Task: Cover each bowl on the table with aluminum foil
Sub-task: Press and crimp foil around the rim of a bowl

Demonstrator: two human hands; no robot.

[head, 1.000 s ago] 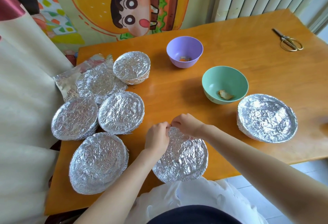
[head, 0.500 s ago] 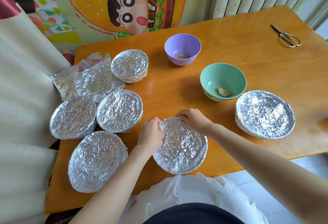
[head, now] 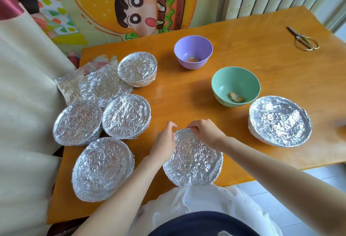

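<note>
As the left hand [head: 165, 142] slid leftward round the far rim, the right hand [head: 206, 133] kept pinching the wrap on the silver foil-covered round bowl [head: 193, 161] at the near edge of the orange wooden table [head: 187, 101]; whether the left's curled fingers nipped it, I couldn't tell. Nearly sealed, and the small purple bowl [head: 192, 52] and green bowl [head: 236, 86] waited uncovered

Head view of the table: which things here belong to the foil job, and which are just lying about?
Job: near bowl, its foil pinched at the far rim by the left hand and right hand; uncovered purple bowl; uncovered green bowl; loose foil; finished foil-covered bowls.
Lying about: scissors at the far right corner (possibly for cutting foil); cartoon poster.
</note>
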